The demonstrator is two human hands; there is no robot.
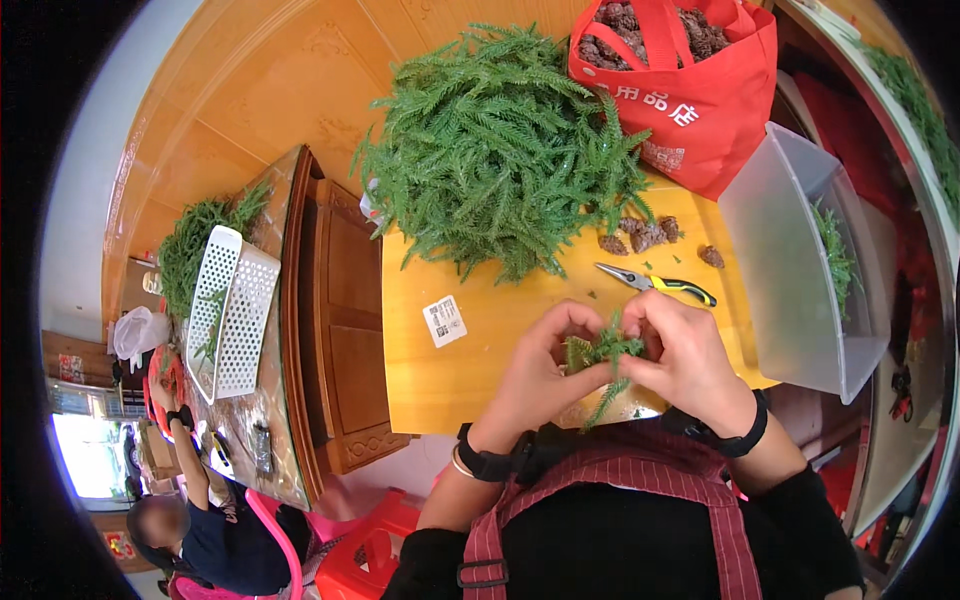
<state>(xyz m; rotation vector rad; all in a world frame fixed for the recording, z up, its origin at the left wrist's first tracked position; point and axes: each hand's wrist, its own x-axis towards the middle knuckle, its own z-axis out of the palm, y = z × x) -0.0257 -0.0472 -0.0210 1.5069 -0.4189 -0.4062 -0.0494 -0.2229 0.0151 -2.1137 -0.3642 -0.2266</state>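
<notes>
One green bunch (608, 350) pinched by left hand (537, 375), right hand (695, 358); pliers (641, 281), pinecones (648, 236) beyond; greenery heap (500, 150) behind.

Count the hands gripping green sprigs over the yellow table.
2: the left hand left of the gripped sprigs, the right hand to their right. Neither is hidden, though some fingertips are.

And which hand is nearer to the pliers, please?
Right. In the picture, the right hand is just below the pliers; the left hand is farther away, below and to the left of them.
</notes>
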